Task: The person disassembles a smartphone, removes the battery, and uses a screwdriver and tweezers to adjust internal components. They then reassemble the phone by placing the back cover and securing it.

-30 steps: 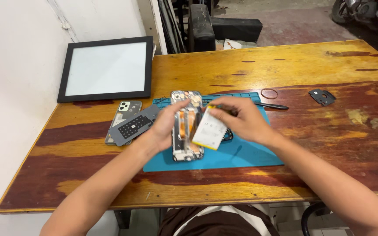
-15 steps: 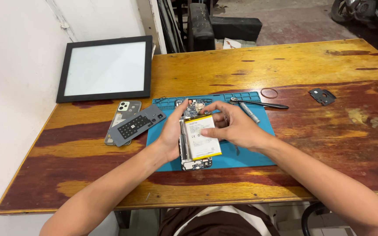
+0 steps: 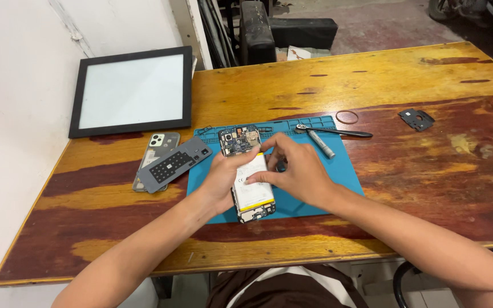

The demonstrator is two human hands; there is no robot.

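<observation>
An opened phone (image 3: 239, 140) lies back-side up on a blue work mat (image 3: 338, 171), its circuit board showing at the far end. A white battery (image 3: 252, 185) sits in the phone's body. My left hand (image 3: 222, 179) grips the phone's left edge. My right hand (image 3: 298, 171) rests on the battery's right side, fingers pressing on it near the top.
A grey phone back cover (image 3: 156, 154) and a dark grey inner plate (image 3: 172, 165) lie left of the mat. A screwdriver (image 3: 320, 144) and tweezers (image 3: 338, 132) rest on the mat's far edge. A rubber ring (image 3: 347, 117), a small black part (image 3: 416, 118) and a black-framed panel (image 3: 132, 91) lie on the wooden table.
The battery was held up over the phone in my right hand; now it lies down in the phone's body, and both hands have come lower onto the phone.
</observation>
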